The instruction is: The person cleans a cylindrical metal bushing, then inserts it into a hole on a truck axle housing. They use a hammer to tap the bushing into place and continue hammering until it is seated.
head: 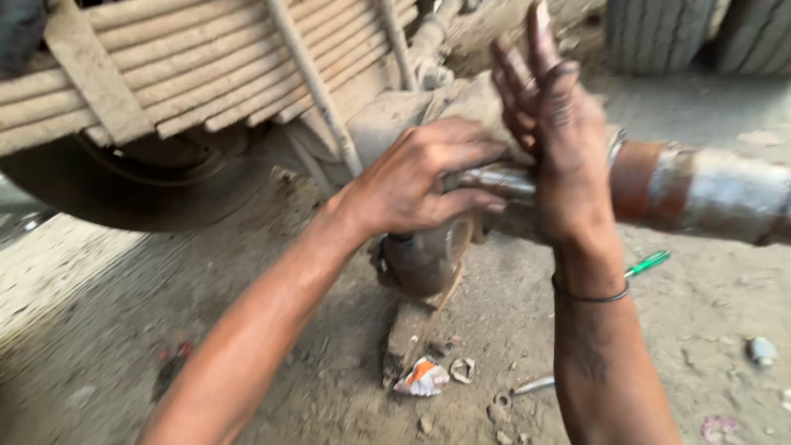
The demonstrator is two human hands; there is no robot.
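At centre frame, the left hand [424, 177] has its grip wrapped around a metal shaft [700, 194] whose long axis runs toward the right edge. The right hand [556, 136] presses flat against it, fingers spread upward, holding nothing. Blur hides where shaft probably meets the hub [424, 259].

Flat, hazy daylight fills the scene, brightest over the ground [725, 107] at the upper right, which looks washed out. Deep shadow sits under the leaf springs [189, 66] around the dark wheel [148, 181]. A pale sheen glints on the metal shaft [725, 194]. The whole frame is soft with motion blur: the right hand [556, 124] is smeared at its raised fingertips, the left hand [420, 177] only slightly sharper. The green-handled tool [648, 263] and the litter on the dirt are probably out of focus too.
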